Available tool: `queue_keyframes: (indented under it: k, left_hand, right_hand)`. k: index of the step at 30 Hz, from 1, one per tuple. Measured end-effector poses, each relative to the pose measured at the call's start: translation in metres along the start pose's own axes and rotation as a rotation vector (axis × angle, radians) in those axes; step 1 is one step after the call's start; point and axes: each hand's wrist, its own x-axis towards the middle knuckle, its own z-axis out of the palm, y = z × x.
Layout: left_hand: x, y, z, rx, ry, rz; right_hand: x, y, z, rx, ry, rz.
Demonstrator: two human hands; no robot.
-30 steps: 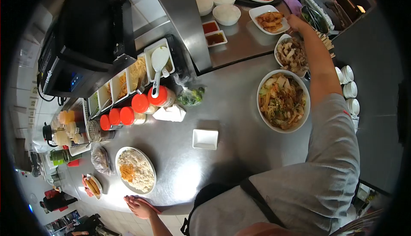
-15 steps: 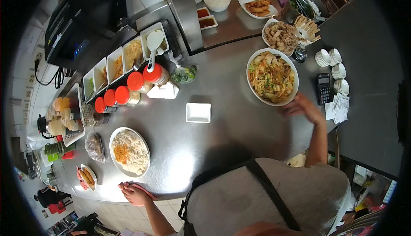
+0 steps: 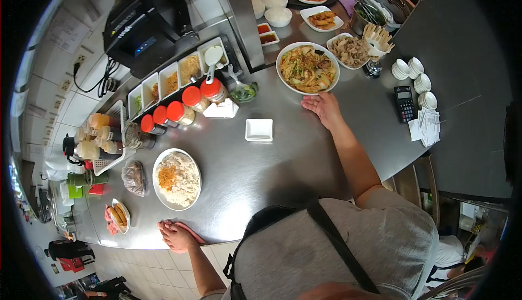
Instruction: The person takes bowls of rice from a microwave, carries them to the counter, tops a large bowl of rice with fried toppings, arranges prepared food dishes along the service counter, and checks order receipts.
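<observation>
My right hand (image 3: 325, 109) is at the near rim of a large white bowl of noodles with cabbage (image 3: 308, 69). Its fingers are stretched out against or just beside the rim, not wrapped round it. My left hand (image 3: 176, 236) lies with extended fingers on a folded pink cloth (image 3: 191, 233) at the counter's front edge. Just beyond it stands an oval white plate of rice (image 3: 185, 183) with an orange-brown topping. A small white rectangular dish (image 3: 259, 130) sits between the plate and the bowl.
Red-lidded jars (image 3: 191, 96) stand before topping containers (image 3: 169, 82) at the back left. A bowl of meat slices (image 3: 348, 51) and chopsticks (image 3: 377, 38) stand beyond the noodles. At right are a calculator (image 3: 404, 104), papers (image 3: 426, 126) and stacked small dishes (image 3: 422, 84).
The noodle bowl has slid left and away from me, with my right hand following at its rim. My left hand stays on the cloth. The whole view has shifted slightly.
</observation>
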Motion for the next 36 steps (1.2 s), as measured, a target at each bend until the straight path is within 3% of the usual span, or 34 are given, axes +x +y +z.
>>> queue_keyframes:
  k: [2, 4, 7, 10, 13, 15, 19, 23, 27, 28, 33, 36]
  left_hand:
    - [-0.002, 0.001, -0.001, 0.047, -0.008, 0.013]
    - [-0.005, 0.004, -0.010, 0.031, 0.016, -0.002]
    - [0.000, -0.001, 0.007, -0.062, 0.053, 0.012]
    - [-0.001, 0.001, 0.008, -0.048, 0.050, -0.007]
    - [-0.002, 0.003, 0.003, -0.056, 0.051, -0.008]
    - [-0.003, 0.003, 0.003, -0.075, 0.049, -0.002]
    - [-0.001, 0.005, 0.000, -0.073, 0.053, -0.028]
    - [-0.003, 0.001, 0.001, -0.059, 0.080, 0.036]
    - [-0.006, 0.004, -0.012, -0.034, 0.030, 0.091]
    - [-0.006, 0.007, -0.012, -0.017, 0.020, 0.186]
    - [-0.006, 0.003, -0.015, 0.047, -0.101, 0.057]
    - [-0.008, 0.007, -0.019, 0.076, -0.122, 0.027]
  right_hand:
    - [0.008, 0.006, 0.018, -0.040, 0.131, -0.138]
    - [0.007, 0.027, 0.019, -0.032, 0.121, -0.269]
    - [-0.014, 0.044, 0.024, -0.004, 0.126, -0.186]
    - [-0.034, 0.039, 0.069, -0.209, 0.195, -0.099]
    - [-0.033, 0.012, 0.134, -0.583, -0.103, -0.659]
    - [-0.029, -0.037, 0.177, -0.845, -0.278, -0.801]
    - [-0.058, -0.096, 0.286, -0.851, -0.535, -1.192]
    - [-0.090, -0.108, 0.339, -0.876, -0.562, -1.364]
    - [-0.103, -0.100, 0.302, -1.031, -0.422, -1.455]
    - [-0.101, -0.097, 0.280, -1.067, -0.345, -1.446]
    - [-0.070, -0.088, 0.106, -1.254, 0.329, -1.150]
    - [-0.075, -0.098, -0.024, -1.533, 0.820, -0.936]
